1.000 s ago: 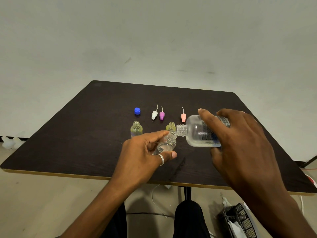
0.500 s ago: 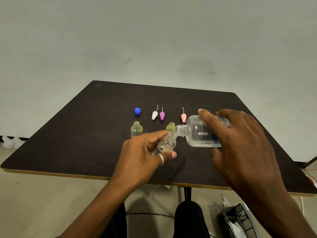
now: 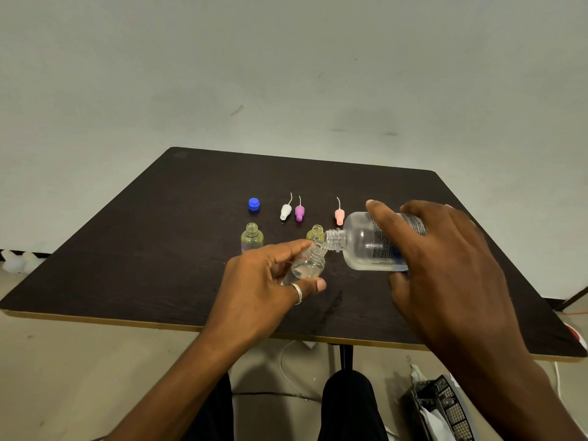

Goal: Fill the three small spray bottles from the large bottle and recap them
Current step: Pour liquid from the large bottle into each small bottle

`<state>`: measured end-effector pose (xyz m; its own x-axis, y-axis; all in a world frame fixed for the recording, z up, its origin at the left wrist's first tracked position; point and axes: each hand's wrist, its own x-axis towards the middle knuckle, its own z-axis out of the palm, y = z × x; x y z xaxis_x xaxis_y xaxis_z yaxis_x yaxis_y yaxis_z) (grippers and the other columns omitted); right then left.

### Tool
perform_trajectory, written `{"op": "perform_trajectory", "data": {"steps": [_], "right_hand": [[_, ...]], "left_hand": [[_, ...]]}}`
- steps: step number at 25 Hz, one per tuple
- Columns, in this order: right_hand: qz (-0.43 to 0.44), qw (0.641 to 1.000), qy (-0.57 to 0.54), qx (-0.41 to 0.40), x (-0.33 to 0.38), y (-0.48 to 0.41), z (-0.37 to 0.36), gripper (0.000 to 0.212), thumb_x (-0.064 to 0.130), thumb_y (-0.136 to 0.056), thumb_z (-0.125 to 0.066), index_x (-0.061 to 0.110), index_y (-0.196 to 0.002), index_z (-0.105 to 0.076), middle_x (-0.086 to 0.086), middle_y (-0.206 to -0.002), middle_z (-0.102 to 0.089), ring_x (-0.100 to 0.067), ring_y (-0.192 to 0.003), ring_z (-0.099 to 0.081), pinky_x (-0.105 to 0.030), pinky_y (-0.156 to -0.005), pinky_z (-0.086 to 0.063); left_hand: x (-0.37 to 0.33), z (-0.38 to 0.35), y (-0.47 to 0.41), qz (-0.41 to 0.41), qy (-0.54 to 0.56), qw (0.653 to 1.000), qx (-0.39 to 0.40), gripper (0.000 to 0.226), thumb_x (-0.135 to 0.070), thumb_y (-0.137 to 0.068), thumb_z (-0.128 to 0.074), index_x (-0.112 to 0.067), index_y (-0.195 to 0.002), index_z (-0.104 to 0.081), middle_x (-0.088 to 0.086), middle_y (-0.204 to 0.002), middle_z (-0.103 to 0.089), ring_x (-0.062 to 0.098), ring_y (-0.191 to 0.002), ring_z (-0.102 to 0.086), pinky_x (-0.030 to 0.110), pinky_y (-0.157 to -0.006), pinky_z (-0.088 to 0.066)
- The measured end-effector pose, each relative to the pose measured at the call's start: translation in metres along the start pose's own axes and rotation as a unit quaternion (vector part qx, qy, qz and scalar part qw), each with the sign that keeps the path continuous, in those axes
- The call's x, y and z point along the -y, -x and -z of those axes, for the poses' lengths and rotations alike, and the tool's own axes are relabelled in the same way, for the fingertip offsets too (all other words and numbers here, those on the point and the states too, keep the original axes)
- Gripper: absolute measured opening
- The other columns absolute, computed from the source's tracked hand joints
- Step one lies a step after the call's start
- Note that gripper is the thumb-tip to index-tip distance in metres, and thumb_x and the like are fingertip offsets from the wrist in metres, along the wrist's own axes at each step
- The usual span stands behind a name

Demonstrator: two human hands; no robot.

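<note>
2 hands work above the middle of the dark tabletop [image 3: 143,256]. The left hand [image 3: 264,291] has its fingers curled round a small clear bottle [image 3: 307,265] and holds it tilted, with the open neck up and to the right. A ring [image 3: 298,294] sits on 1 digit of this hand. The right hand [image 3: 445,275] is clamped round the large bottle [image 3: 369,241], which lies almost level with its open threaded neck pointing left. The mouth of the large bottle meets the mouth of the held bottle; whether liquid is passing cannot be told.

2 more small bottles stand upright and uncapped on the tabletop: 1 yellowish bottle [image 3: 252,237] left of the hands, and 1 [image 3: 315,233] just behind the held bottle, partly hidden. Toward the far edge lies a row of 4 caps: blue cap [image 3: 254,204], white spray cap [image 3: 285,211], purple spray cap [image 3: 299,212], pink spray cap [image 3: 339,216]. The thin tubes of the 3 spray caps point toward the far edge. The pink spray cap lies just beside the shoulder of the large bottle.
</note>
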<state>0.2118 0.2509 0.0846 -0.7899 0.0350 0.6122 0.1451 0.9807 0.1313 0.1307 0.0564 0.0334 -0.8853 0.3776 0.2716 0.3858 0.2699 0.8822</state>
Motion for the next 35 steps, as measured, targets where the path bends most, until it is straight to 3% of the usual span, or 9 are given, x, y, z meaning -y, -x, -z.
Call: {"op": "perform_trajectory", "data": {"steps": [18,27,35], "right_hand": [[-0.005,1.0,-0.001,0.016,-0.0019,0.0019,-0.0012,0.092,0.012,-0.054,-0.088,0.022,-0.138,-0.051,-0.018,-0.121,-0.059,-0.04,-0.112,-0.053,-0.048,-0.084,-0.051],[0.003,1.0,0.002,0.002,-0.0011,0.0009,-0.0014,0.094,0.013,-0.045,-0.093,0.017,-0.133,-0.057,-0.022,-0.114,-0.062,-0.043,-0.104,-0.058,-0.051,-0.078,-0.053],[0.0,1.0,0.0,-0.001,-0.0005,0.0004,-0.0007,0.093,0.011,-0.046,-0.091,0.018,-0.132,-0.057,-0.021,-0.114,-0.062,-0.043,-0.105,-0.058,-0.051,-0.079,-0.053]], "left_hand": [[0.0016,-0.0016,-0.0003,0.006,0.006,1.0,-0.002,0.06,-0.028,-0.072,-0.087,-0.03,-0.128,-0.066,-0.016,-0.116,-0.072,-0.007,-0.103,-0.067,0.026,-0.094,-0.056],[0.0031,-0.0014,-0.001,0.002,0.0,1.0,0.009,0.06,-0.031,-0.073,-0.086,-0.03,-0.13,-0.065,-0.015,-0.119,-0.071,-0.005,-0.106,-0.066,0.03,-0.095,-0.056],[0.0016,-0.0016,-0.0003,0.002,0.009,1.0,0.003,0.059,-0.029,-0.072,-0.086,-0.032,-0.127,-0.065,-0.017,-0.117,-0.071,-0.009,-0.104,-0.066,0.025,-0.095,-0.055]]}}
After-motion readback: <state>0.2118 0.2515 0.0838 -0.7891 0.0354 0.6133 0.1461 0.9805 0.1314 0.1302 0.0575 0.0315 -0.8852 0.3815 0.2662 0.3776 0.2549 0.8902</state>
